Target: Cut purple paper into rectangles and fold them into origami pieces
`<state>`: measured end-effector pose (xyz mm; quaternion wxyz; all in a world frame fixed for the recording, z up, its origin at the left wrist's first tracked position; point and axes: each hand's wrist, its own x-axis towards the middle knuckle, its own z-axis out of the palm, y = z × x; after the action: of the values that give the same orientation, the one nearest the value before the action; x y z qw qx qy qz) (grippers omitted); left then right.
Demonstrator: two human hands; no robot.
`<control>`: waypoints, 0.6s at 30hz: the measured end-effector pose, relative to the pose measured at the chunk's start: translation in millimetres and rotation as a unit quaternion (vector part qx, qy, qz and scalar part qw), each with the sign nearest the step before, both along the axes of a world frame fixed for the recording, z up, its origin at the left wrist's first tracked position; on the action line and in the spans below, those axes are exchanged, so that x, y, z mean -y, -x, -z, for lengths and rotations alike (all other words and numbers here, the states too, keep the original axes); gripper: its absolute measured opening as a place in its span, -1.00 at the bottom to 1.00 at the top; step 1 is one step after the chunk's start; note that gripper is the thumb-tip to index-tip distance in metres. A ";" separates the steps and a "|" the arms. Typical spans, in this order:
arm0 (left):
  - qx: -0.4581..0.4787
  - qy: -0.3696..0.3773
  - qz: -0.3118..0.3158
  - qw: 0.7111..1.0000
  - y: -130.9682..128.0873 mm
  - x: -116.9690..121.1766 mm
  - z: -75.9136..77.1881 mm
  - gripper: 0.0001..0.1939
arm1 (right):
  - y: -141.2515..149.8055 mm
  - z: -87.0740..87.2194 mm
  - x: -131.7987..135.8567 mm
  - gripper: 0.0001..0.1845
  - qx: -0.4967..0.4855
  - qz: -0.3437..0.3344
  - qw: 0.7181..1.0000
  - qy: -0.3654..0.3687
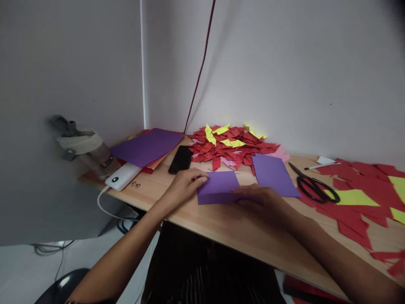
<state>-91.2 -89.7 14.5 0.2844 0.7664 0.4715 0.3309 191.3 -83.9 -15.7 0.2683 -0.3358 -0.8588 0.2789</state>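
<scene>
A purple sheet of paper (218, 185) lies on the table in front of me, with a crease or folded strip along its near edge. My left hand (186, 185) is at its left side, with thumb and forefinger closed on the upper left corner. Across the right part of the sheet lies my right hand (262, 198), its fingers and thumb closed about the near strip and hiding that end. Just beyond the right hand rest more purple sheets (275, 175). A black phone (181, 159) sits behind my left hand.
Folded red and yellow paper pieces (234, 145) are heaped by the wall. Black-handled scissors (313, 185), a pen (321, 166) and red scraps (354, 223) lie right. At left are a large purple sheet (148, 145), a white power bank (123, 176) and a bottle (95, 156).
</scene>
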 end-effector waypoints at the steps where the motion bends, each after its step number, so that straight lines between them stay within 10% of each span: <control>1: 0.019 0.024 0.002 1.000 1.6 12.5 0.6 -0.68 | 1.5 -1.3 1.1 -0.77 -0.003 0.022 1.000 0.014; 7: 0.020 0.056 -0.053 0.997 -1.3 58.0 14.9 -0.51 | 7.1 0.0 1.6 -0.57 0.011 0.137 0.989 0.051; 18: -0.070 -0.098 -0.091 0.989 -40.9 64.7 44.7 -0.40 | 1.2 4.6 -0.5 -0.71 0.144 0.224 0.962 -0.061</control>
<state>-50.4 -154.4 -30.1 0.1429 0.7660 0.5232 0.3452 190.1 -83.4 -20.3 0.2173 -0.5388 -0.8068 0.1075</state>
